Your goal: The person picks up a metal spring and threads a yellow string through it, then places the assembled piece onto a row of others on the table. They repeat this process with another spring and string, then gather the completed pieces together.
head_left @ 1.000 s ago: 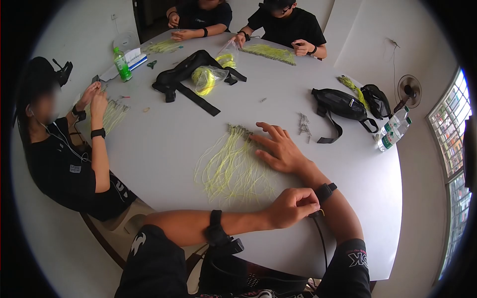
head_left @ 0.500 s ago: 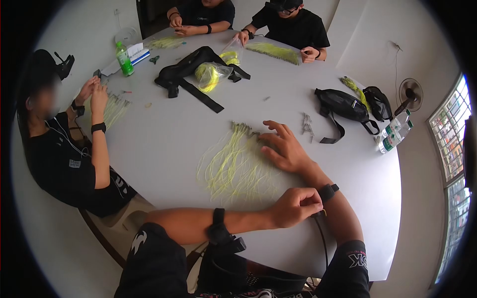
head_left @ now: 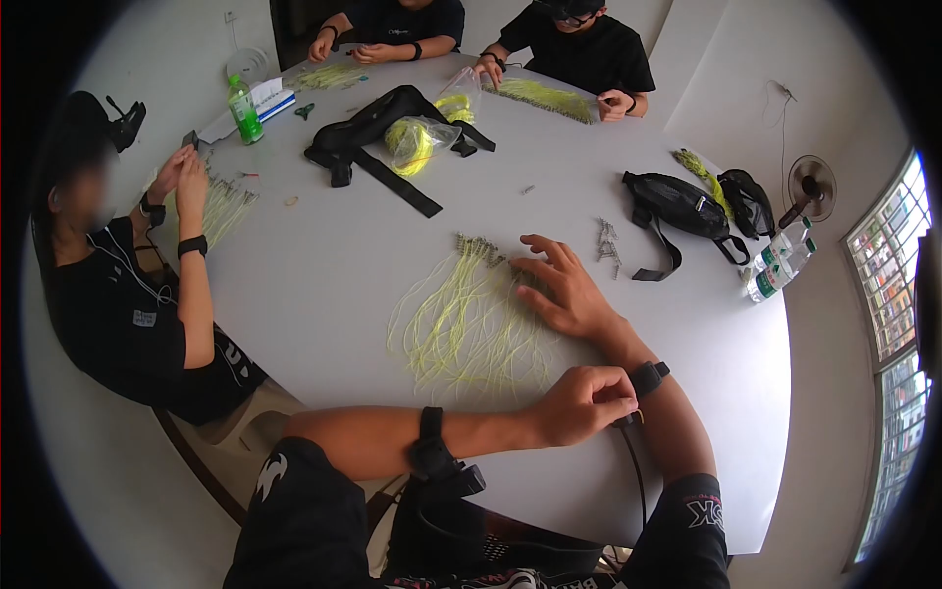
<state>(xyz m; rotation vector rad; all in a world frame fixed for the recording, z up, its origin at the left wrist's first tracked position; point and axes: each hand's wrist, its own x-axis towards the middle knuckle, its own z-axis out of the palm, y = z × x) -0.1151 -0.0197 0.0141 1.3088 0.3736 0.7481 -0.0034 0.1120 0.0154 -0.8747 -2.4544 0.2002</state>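
My right hand (head_left: 559, 290) rests on the grey table with its fingers spread. Its fingertips are over the right side of a bunch of yellow-green lines (head_left: 461, 324), next to the small metal pieces (head_left: 478, 247) at their far ends. My left hand (head_left: 587, 404) crosses in front, thumb and fingers pinched beside the black band (head_left: 649, 378) on my right wrist. A thin tan band (head_left: 641, 416), like a rubber band, shows below the pinch; the fingers partly hide it.
Loose metal pieces (head_left: 608, 247) lie right of my right hand. Farther out are a black strap bag (head_left: 368, 133), bagged yellow line (head_left: 417, 145), a black pouch (head_left: 677, 204), water bottles (head_left: 780, 270) and a green bottle (head_left: 245, 110). Several people handle similar lines around the table (head_left: 334, 294).
Both my hands hold nearly the same places; the left shifts very slightly upward. Across the table, one person's hands have moved apart.
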